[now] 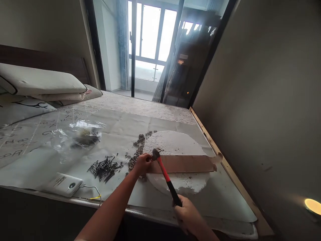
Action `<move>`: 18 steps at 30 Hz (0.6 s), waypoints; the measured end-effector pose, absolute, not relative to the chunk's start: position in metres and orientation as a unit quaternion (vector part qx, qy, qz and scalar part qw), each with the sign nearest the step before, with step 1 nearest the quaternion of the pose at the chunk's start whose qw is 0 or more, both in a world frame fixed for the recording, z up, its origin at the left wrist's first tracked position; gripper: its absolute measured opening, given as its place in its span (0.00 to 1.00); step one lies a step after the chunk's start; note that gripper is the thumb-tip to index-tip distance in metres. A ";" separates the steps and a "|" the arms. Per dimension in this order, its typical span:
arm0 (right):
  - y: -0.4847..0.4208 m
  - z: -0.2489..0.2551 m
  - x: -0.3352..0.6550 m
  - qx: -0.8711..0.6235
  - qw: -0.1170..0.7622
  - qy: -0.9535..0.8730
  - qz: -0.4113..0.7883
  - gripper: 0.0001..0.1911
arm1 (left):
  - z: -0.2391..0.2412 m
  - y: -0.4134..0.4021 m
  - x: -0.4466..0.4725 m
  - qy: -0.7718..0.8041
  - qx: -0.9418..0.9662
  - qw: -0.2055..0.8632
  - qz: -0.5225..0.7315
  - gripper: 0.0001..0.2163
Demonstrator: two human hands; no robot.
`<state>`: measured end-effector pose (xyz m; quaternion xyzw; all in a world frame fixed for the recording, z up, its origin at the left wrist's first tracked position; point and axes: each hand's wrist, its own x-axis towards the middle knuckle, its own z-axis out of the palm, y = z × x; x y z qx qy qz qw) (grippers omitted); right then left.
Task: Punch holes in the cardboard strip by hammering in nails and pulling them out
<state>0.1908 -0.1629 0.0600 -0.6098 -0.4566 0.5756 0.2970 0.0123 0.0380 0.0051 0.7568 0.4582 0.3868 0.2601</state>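
Observation:
My right hand [186,214] is closed around the black grip of a hammer [165,170] with a red shaft. The hammer's head is right beside the fingers of my left hand [143,164], over the left end of a flat brown strip [185,164]. My left fingers are pinched together at that end; whatever is between them is too small and hidden to make out. Under the strip lies a white, roughly round foam slab [175,142] with a ragged edge. A small dark metal piece [159,149] rests on the slab just past the hammer head.
Grey stone-like bits [138,147] line the slab's left edge. Farther left are a pile of nails [105,167], a clear plastic bag [84,135] with dark contents, and a white power bank [64,184] with a cable. Grey sheeting [120,124] covers the mattress; a wooden rail [215,147] runs along the right.

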 end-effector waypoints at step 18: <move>-0.157 0.038 0.189 -0.606 0.273 -0.419 0.619 0.06 | 0.007 0.018 -0.016 0.596 0.678 0.288 0.319 0.09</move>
